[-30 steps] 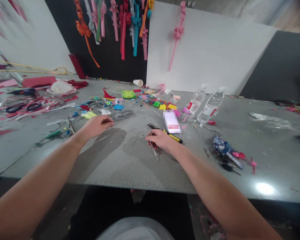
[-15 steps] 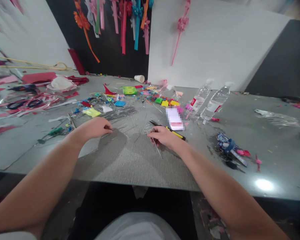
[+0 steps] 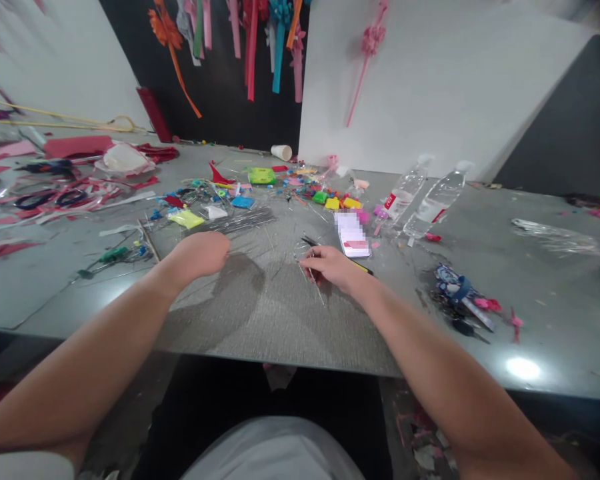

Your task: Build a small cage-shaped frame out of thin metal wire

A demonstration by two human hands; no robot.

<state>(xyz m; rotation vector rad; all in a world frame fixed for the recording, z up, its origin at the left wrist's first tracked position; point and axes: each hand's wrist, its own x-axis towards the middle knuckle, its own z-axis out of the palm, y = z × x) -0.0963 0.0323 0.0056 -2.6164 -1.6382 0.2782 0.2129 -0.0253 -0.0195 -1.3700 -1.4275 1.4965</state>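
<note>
Metal wires (image 3: pixel 240 221), hands (image 3: pixel 333 265) curled, palms down

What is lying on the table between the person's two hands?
In the head view, between the left hand and right hand lies mostly bare grey table, crossed by a few loose thin wires.

Even, bright overhead light. Glare spot on grey table (image 3: pixel 529 368) near right edge. Soft shadows under both forearms. Wide-angle bending at borders; top corners motion-blurred, centre reasonably sharp.
</note>
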